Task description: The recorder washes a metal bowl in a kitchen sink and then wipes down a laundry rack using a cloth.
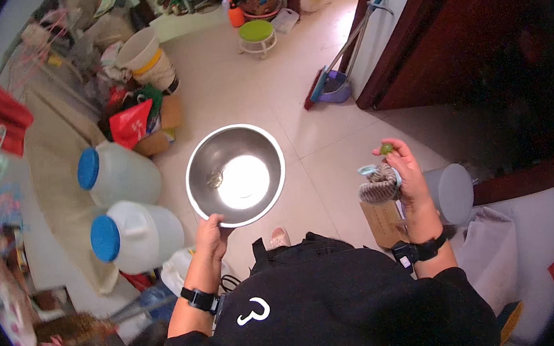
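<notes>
My left hand (211, 238) grips the near rim of a shiny stainless steel basin (199, 156), thumb over the edge. A small cluster of something brownish (214, 180), too small to name, lies in the basin left of a bright reflection. Out to the right, my right hand (406, 169) pinches a small round green fruit, like a grape (386, 149), between thumb and fingertips. A folded grey-brown cloth with light blue edging (378, 184) is also held in that hand, against the palm.
Two plastic jugs with blue lids (144, 237) stand at left, near a cardboard box (170, 118) of bags. Ahead are a green-topped stool (256, 32), a broom (317, 87) and a purple dustpan (337, 93) by the doorway. A grey bin (454, 193) and cardboard (382, 222) stand at right.
</notes>
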### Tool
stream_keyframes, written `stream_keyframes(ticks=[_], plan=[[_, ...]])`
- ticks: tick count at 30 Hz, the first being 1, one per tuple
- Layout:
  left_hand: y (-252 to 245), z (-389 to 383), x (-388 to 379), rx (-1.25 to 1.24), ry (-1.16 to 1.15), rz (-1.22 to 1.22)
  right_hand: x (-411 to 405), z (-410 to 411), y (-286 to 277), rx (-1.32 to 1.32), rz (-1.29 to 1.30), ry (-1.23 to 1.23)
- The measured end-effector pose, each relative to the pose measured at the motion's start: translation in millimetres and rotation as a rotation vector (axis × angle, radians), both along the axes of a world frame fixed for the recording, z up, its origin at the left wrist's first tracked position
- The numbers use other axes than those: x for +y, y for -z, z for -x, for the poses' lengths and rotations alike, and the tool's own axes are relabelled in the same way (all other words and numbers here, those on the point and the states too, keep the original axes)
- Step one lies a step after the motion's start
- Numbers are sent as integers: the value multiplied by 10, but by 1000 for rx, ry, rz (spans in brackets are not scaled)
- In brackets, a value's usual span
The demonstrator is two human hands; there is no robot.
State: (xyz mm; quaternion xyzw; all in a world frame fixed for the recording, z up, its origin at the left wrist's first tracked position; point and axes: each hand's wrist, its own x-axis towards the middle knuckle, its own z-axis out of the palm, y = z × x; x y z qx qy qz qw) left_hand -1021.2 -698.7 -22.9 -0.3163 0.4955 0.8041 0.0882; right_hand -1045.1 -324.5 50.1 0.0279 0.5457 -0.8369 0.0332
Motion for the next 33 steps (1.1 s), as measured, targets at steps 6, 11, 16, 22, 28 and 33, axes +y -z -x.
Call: stream_keyframes(ticks=[6, 11, 16, 22, 28, 33], plan=[[-10, 1131, -416, 13, -20, 3, -531, 1059, -272, -7, 122, -1], [116, 1986, -438, -13, -4, -54, -544, 1906, -200, 32, 106, -20], [91, 2773, -679, -10, -77, -84, -580, 2844, -263, 23, 200, -50], [103, 3751, -982, -46, -200, -104, -842, 4033, -299, -14, 268, -256], [162, 5308, -1060, -36, -50, -121, -952, 5114, -640, 217, 169, -499], [-49, 6640, -620, 67, 147, -49, -787, 5766, -549, 117, 170, -259]])
